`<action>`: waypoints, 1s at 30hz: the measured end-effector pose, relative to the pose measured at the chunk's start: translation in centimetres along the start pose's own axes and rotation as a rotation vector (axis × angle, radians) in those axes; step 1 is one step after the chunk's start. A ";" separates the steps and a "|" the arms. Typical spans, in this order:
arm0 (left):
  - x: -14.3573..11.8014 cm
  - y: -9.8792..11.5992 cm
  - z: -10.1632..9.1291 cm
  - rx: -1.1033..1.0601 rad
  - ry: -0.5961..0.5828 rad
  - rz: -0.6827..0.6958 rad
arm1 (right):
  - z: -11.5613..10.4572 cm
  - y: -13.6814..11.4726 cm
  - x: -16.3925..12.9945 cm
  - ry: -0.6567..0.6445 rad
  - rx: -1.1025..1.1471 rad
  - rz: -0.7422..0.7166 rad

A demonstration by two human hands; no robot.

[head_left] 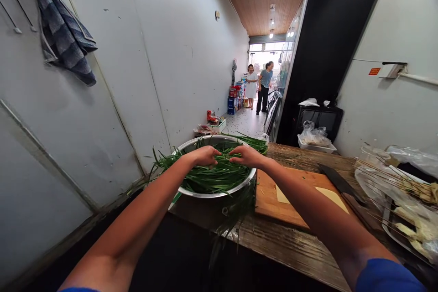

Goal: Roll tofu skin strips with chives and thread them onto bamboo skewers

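A wide metal basin [205,195] heaped with long green leaves that look like Chinese chives [208,175] stands at the table's left end. Over the heap is my left hand [205,155], palm down, fingers apart and pointing right. Facing it across a small gap, my right hand [247,155] also has its fingers apart, just above or touching the leaves. I see no bunch gripped in either hand. Some leaves hang over the basin's rim, and more chives [251,141] lie behind it. Under my right forearm lies a wooden cutting board [267,205] with pale yellow flat sheets [283,195].
A cleaver [340,182] lies along the board's right side. Further right are skewers [383,171] and a metal tray [388,223] with plastic-wrapped food. A wall [137,54] borders the left. Two people [265,84] stand by the far doorway.
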State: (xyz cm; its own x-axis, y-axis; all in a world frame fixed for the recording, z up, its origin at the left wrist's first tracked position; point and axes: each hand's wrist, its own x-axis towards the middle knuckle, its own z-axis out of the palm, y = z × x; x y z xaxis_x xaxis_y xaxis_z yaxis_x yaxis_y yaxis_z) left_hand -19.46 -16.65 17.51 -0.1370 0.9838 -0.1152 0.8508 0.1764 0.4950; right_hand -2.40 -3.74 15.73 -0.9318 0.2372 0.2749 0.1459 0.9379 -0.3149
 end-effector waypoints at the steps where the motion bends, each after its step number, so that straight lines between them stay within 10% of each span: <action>1: 0.0 0.0 0.0 -0.016 0.003 -0.005 | 0.2 0.1 0.0 0.000 0.002 -0.003; 9: -0.3 2.2 -0.7 0.000 0.005 0.087 | 0.9 -1.0 0.0 0.059 -0.156 -0.027; 19: 1.4 7.9 -0.3 -0.126 -0.085 0.027 | -3.6 -1.7 -1.4 -0.074 -0.106 0.098; 30: 2.1 14.8 3.1 -0.055 0.150 0.328 | -8.2 3.2 -10.6 -0.070 0.526 0.308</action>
State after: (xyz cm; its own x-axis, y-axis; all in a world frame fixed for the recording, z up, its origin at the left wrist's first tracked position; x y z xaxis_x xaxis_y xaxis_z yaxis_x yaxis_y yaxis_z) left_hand -5.57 -12.02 21.96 0.0618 0.9811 0.1832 0.8338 -0.1516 0.5309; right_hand 10.70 -1.15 19.26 -0.8951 0.4435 0.0453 0.2446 0.5736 -0.7817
